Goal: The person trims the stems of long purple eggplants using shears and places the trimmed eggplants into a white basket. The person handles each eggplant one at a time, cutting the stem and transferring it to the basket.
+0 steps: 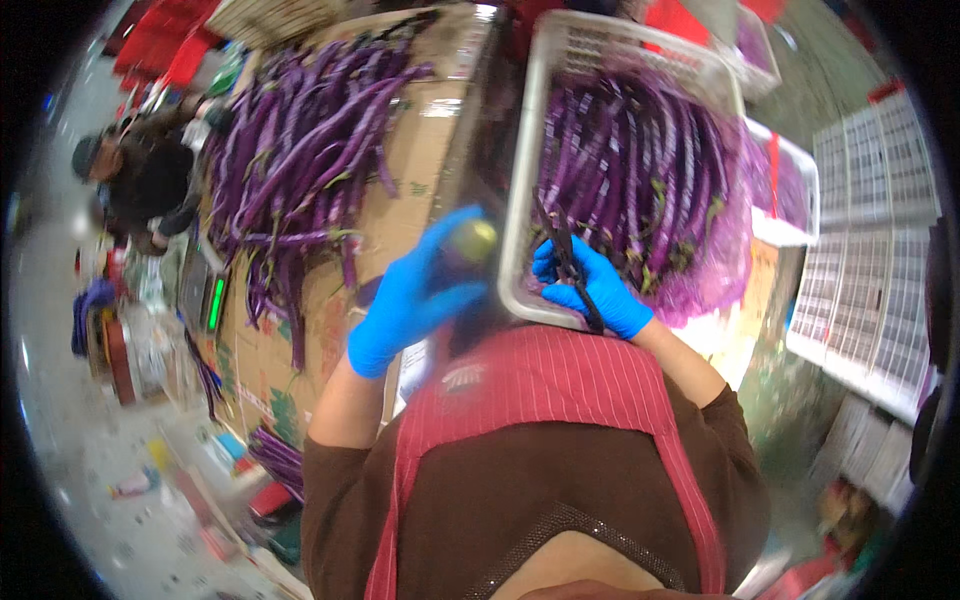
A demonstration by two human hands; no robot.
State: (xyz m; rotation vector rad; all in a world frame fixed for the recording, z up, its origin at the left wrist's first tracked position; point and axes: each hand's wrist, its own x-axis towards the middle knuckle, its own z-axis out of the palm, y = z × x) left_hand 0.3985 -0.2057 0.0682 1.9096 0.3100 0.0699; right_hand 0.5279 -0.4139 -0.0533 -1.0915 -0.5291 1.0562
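My left hand (424, 289), in a blue glove, is left of the crate with fingers and thumb around a blurred vegetable (474, 240) whose round end is yellow-green. Dark scissors (564, 247) are in my blue-gloved right hand (592, 281), at the near end of a white plastic crate (523, 187). Long purple eggplants (630, 165) lie side by side in this crate, on pink-purple plastic film (727, 274) that hangs over its right side. More long eggplants (300, 165) are heaped on the cardboard-covered table (412, 150) to the left.
Another person (150, 172) is beyond the table's left edge. A device with a lit green display (216, 304) stands at that edge. White crates (855, 247) are at the right, and a smaller film-lined crate (806, 195) adjoins the filled one. A bundle of eggplants (276, 461) lies lower left.
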